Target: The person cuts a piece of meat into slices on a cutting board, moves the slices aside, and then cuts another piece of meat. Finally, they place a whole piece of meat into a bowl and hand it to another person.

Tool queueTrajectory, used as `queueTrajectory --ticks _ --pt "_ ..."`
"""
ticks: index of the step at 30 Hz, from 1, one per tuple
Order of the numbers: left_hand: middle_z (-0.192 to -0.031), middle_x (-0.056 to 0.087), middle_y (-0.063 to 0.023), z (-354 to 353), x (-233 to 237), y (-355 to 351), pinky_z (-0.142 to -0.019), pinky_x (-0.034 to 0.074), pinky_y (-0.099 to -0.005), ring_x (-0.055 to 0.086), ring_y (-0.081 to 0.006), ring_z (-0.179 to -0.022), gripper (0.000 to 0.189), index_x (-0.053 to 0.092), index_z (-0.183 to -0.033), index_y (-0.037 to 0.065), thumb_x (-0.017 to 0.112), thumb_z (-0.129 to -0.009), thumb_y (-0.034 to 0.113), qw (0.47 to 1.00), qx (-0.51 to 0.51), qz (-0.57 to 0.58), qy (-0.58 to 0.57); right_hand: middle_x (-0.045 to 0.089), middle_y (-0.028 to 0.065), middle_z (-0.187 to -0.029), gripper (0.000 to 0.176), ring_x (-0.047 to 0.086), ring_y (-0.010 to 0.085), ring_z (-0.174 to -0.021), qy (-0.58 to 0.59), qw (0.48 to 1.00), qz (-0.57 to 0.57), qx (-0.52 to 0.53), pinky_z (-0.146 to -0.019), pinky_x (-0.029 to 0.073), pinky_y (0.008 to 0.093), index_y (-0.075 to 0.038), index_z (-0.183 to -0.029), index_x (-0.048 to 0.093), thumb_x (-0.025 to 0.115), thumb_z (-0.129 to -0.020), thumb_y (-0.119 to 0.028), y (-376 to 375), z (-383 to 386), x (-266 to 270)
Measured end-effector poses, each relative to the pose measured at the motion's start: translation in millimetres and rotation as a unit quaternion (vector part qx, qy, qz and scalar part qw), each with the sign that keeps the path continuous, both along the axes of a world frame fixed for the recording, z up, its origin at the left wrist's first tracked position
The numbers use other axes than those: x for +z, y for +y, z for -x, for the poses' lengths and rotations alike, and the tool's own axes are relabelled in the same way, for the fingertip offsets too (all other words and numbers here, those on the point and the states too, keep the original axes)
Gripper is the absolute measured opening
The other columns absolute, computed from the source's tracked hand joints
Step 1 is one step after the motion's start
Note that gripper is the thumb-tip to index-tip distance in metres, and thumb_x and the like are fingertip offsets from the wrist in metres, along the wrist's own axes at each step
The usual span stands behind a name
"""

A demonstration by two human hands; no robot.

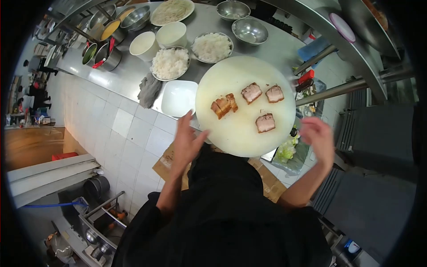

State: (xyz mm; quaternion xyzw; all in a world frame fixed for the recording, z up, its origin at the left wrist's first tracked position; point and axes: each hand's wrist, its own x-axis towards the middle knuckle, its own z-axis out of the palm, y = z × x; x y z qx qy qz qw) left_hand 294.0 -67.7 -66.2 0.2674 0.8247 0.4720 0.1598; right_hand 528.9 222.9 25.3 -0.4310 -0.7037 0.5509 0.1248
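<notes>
A round pale cutting board (240,138) lies in front of me. On its left part are cut pieces of browned meat (224,106). Three pinkish chunks sit further right: one near the top (251,93), one at the upper right (275,94) and one lower down (265,123). My left hand (188,138) is at the board's left edge, fingers apart, holding nothing, just below a white square dish (179,99). To the right of the board is my right hand (316,134), its fingers curled beside a small black object (293,132); whether it touches that is unclear.
Two bowls of rice (170,63) (212,47), white tubs (144,46), a grey cloth (150,90) and metal bowls (250,31) stand beyond the board. Pots (108,57) are at the upper left. A metal rail (331,92) and bagged greens (288,150) are at the right.
</notes>
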Motion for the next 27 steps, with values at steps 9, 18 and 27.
queueTrajectory --ticks 9,18,27 --pt "-0.125 0.056 -0.0200 20.6 -21.4 87.9 -0.094 0.047 -0.0449 0.056 -0.0372 -0.107 0.072 0.052 -0.134 0.000 0.084 -0.071 0.013 0.967 -0.139 0.118 0.179 0.063 0.0294 -0.109 0.048 0.062 0.0455 -0.100 -0.054 0.899 -0.317 0.297 -0.088 0.049 0.0502 0.007 -0.127 0.049 0.059 -0.081 0.004 -65.8 154.6 -108.8" --pt "-0.122 0.059 -0.0176 24.0 -25.1 72.9 -0.092 0.049 -0.0394 0.059 -0.0336 -0.106 0.078 0.049 -0.139 -0.002 0.084 -0.071 0.009 0.986 -0.125 0.013 0.111 0.063 0.0279 -0.105 0.040 0.060 0.0457 -0.103 -0.007 0.928 -0.226 0.295 -0.086 0.048 0.0502 0.006 -0.120 0.052 0.059 -0.081 0.008 -67.3 154.5 -94.2" --pt "-0.111 0.063 -0.0165 34.8 -23.5 78.3 -0.080 0.054 -0.0332 0.064 -0.0263 -0.088 0.070 0.054 -0.135 -0.003 0.081 -0.070 0.001 0.981 -0.186 -0.018 0.053 0.064 0.0264 -0.107 0.050 0.061 0.0452 -0.104 0.019 0.918 -0.276 0.284 -0.087 0.049 0.0485 0.003 -0.126 0.053 0.060 -0.077 0.011 -64.3 161.6 -98.3"
